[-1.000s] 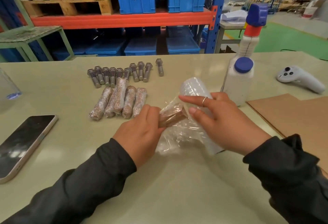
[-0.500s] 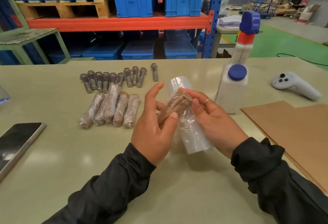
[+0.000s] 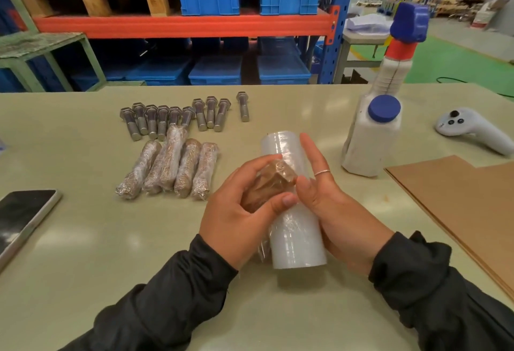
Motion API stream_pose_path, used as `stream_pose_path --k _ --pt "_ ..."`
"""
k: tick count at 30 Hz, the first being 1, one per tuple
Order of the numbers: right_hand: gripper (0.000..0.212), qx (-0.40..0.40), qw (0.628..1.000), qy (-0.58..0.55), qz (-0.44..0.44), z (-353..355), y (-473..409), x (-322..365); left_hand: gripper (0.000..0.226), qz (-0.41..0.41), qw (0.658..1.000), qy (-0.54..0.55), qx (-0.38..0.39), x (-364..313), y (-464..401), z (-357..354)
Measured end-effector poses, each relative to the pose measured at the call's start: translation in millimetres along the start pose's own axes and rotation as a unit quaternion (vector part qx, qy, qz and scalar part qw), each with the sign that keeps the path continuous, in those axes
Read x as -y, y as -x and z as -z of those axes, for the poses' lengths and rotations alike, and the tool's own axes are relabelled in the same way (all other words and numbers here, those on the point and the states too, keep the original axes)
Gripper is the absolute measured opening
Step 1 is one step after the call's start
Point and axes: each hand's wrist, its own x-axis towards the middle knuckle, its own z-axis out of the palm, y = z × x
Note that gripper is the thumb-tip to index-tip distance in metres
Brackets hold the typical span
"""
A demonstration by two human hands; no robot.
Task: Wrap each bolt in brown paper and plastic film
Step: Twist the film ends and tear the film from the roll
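While the left hand (image 3: pixel 239 220) gripped the paper-wrapped bolt (image 3: pixel 267 185), fingers curled round it above the desk (image 3: pixel 83 253), the right hand (image 3: pixel 331 206) lay beside the film roll (image 3: pixel 294 228), fingers fairly straight, seemingly steadying it so film could feed onto the bolt. Wrapped bolts (image 3: pixel 172 167) lay grouped nearer than the bare bolts (image 3: pixel 178 117), likely keeping done apart from pending.

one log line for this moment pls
left hand grips paper-wrapped bolt | right hand steadies film roll | wrapped bolts beside bare bolts
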Motion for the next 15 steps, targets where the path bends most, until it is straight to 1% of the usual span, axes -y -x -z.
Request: stream_pose_path --k 3,5,7,8,10,11,13,15 --pt "0.051 0.000 0.996 -0.085 -0.017 -0.2 -0.2 2.3 0.035 0.008 1.000 0.023 -0.005 -1.2 0.5 -0.2" --pt "0.051 -0.020 0.996 -0.088 -0.001 -0.4 -1.0 2.4 0.032 0.021 0.999 0.041 -0.013 -0.9 0.0 1.0" --pt "0.051 -0.039 0.998 -0.056 0.013 -0.5 0.0 4.2 0.034 0.028 0.998 0.056 -0.023 -0.9 -0.8 3.0" --pt "0.051 -0.050 0.998 -0.019 0.019 -0.5 1.3 5.4 0.036 0.027 0.998 0.057 -0.026 -1.4 -1.2 3.7" --pt "0.053 -0.082 0.991 0.100 0.031 -0.8 3.8 6.2 0.034 0.028 0.997 0.062 -0.028 -2.5 -0.9 3.7" --pt "0.054 -0.096 0.982 0.159 0.033 -0.9 4.9 5.7 0.032 0.031 0.997 0.066 -0.028 -2.9 -0.6 3.8" --pt "0.055 -0.124 0.962 0.243 0.023 -1.8 6.5 5.1 0.030 0.037 0.997 0.063 -0.031 -3.4 -0.3 4.2" --pt "0.048 -0.142 0.939 0.312 0.011 -4.4 8.6 5.8 0.028 0.050 0.997 0.053 -0.037 -3.2 0.1 3.7"
